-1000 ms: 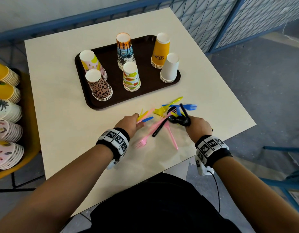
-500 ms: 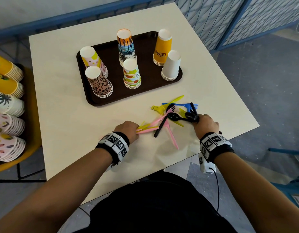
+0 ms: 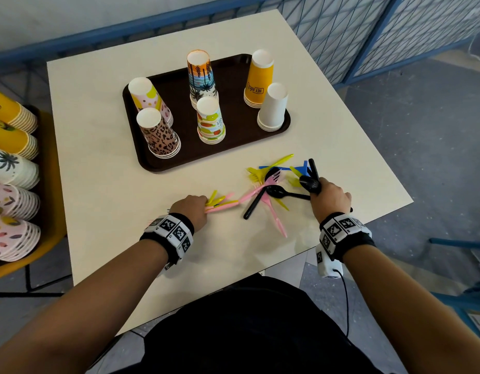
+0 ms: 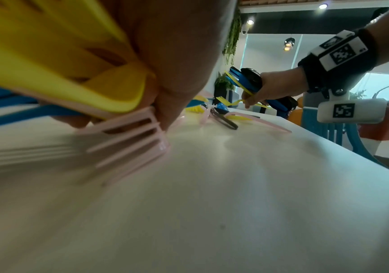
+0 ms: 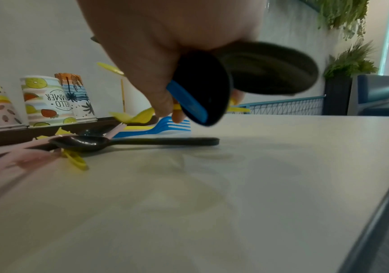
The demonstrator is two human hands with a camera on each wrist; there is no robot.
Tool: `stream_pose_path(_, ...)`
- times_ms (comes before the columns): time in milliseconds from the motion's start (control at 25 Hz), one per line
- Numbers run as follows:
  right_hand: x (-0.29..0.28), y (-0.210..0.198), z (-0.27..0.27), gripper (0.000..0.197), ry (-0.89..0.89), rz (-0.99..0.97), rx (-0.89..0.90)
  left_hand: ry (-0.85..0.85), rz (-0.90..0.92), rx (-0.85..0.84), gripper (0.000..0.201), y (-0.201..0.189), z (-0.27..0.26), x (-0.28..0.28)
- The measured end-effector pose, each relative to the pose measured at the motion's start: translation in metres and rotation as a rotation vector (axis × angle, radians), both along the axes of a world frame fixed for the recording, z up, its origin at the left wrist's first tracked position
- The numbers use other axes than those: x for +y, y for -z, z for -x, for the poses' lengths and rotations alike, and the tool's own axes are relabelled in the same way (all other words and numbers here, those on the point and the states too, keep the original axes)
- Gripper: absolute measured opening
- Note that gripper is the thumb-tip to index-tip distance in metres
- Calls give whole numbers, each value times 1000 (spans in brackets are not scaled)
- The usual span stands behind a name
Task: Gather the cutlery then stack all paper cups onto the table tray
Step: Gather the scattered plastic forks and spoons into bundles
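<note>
Two hands are working the loose cutlery pile (image 3: 271, 184) lying on the desk (image 3: 98, 184) just in front of the tray (image 3: 233, 147), so the gathering step is only partly done. To do it well, I judge each hand should be sweeping the scattered pieces toward one bundle, lining handles up the same way, and keeping the pieces already held pinned against the palm while the fingertips are picking up the next one; the thin plastic is likely to slide or spring out of a loose clasp.

The left hand (image 3: 191, 209) is sitting left of the pile, fingers curled round a bunch of pink and yellow pieces (image 3: 220, 203), with blue ones showing in the left wrist view; a pink fork head (image 4: 130, 136) is sticking out under the fingers and is touching or nearly touching the desk. The right hand (image 3: 329, 198) is sitting at the pile's right edge, clenched on black spoons (image 5: 247, 73) and a blue piece (image 5: 186, 101), while its fingertips are reaching down toward a yellow piece; whether they are already pinching it I cannot tell. One black spoon (image 5: 90, 143) is lying loose just beside that hand, with a blue fork (image 5: 165, 127) behind it.

Six cup stacks (image 3: 210, 120) are standing upside down on the tray; more cups (image 3: 9, 168) are lying stacked off the desk, well left of the tray.
</note>
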State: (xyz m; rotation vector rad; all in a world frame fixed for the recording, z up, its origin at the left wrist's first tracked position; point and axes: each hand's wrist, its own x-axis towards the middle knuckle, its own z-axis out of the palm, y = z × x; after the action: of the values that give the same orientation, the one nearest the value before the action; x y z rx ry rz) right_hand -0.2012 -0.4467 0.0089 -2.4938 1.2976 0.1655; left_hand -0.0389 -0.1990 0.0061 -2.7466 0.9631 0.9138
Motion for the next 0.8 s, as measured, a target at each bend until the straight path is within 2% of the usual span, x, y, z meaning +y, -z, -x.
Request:
stream_pose_path(160, 1, -1, -2, 20, -31, 19, -16, -48, 15, 39, 28, -1, -5, 0)
stream_pose_path(320, 2, -5, -3, 22, -90, -10, 3, -108, 102, 7, 26, -3, -13, -2)
stream_pose_path(480, 3, -7, -5, 27, -162, -40, 100, -184, 192, 54, 30, -14, -14, -23)
stream_pose_path(640, 2, 3, -9, 33, -252, -7, 198, -87, 297, 117, 25, -25, -4, -57)
stream_pose_path(800, 2, 15, -8, 26, -258, -21, 222, 5, 287, 110, 37, -22, 9, -84)
